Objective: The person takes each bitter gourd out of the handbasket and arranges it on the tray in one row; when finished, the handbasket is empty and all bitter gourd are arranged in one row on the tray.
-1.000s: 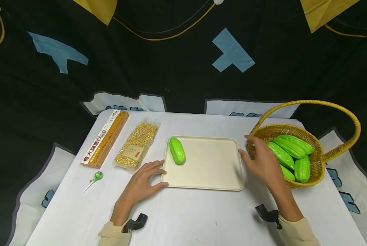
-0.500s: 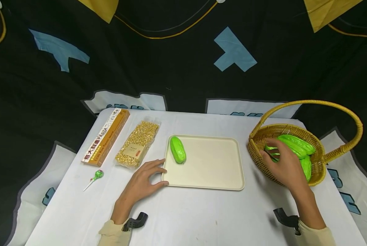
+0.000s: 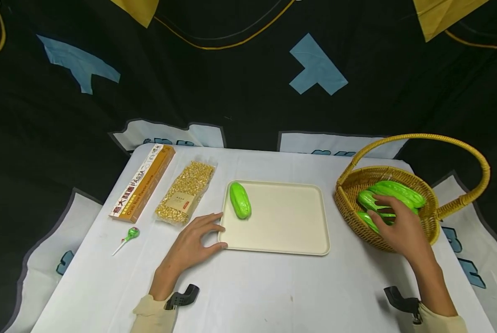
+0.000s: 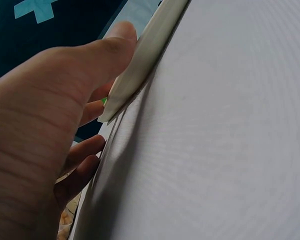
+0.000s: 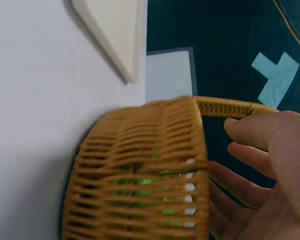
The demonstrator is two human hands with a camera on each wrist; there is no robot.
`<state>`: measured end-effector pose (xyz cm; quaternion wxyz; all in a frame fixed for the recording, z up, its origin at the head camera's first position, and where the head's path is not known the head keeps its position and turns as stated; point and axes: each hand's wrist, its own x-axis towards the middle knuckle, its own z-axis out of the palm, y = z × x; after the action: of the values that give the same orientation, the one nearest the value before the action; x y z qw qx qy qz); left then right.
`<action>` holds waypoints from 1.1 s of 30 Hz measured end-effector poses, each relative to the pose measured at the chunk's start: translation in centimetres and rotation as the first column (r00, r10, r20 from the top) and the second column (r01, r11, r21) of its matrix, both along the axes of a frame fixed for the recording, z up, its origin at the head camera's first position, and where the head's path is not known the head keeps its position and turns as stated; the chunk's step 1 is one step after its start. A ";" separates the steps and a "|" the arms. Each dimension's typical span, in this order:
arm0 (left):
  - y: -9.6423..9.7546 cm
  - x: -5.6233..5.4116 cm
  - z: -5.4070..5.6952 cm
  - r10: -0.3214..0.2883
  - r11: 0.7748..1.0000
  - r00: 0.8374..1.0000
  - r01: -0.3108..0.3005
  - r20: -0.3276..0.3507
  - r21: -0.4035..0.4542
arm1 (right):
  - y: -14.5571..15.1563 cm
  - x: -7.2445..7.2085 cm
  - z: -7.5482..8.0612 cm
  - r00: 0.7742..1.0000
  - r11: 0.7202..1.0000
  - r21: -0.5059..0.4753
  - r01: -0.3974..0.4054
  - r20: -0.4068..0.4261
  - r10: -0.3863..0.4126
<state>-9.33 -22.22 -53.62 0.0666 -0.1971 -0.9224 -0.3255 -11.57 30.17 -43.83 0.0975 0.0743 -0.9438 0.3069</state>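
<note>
My left hand (image 3: 192, 243) rests at the left edge of a cream rectangular tray (image 3: 285, 219), its thumb touching the rim (image 4: 140, 60) near the front corner. One shiny green gourd-like vegetable (image 3: 240, 200) lies on the tray's left side. My right hand (image 3: 402, 226) reaches over a wicker basket (image 3: 350, 217), thumb and fingers spread apart above several similar green gourds (image 3: 398, 190). In the right wrist view the right hand (image 5: 270, 170) is beside the basket wall (image 5: 135, 170), with nothing seen gripped; some fingertips are hidden behind the rim.
On the left of the white-covered table (image 3: 265, 291) lie a pasta box (image 3: 142, 182), a bag of yellow kernels (image 3: 186, 192) and a green-wrapped lollipop (image 3: 129, 236). The basket's tall arched handle (image 3: 423, 137) rises over its opening. A dark cloth (image 3: 231, 92) hangs behind.
My right hand has moved right from the tray's right side into the basket, then further right over the gourds. One gourd in the basket seems shifted. The left hand stays at the tray.
</note>
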 end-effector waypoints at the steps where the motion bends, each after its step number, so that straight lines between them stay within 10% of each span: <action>1: 0.0 0.0 0.0 0.000 1.000 1.000 0.000 0.000 -0.001 | 0.2 0.0 -0.1 1.000 1.000 0.004 0.001 0.004 -0.001; 33: 0.0 0.0 -0.2 0.003 1.000 1.000 -0.003 -0.006 0.010 | 3.9 -0.9 -1.9 0.971 0.988 0.124 -0.097 0.230 0.067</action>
<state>-9.31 -22.23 -53.82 0.0708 -0.1964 -0.9208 -0.3295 -12.49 34.11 -45.75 -0.0280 0.0845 -0.9634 0.2529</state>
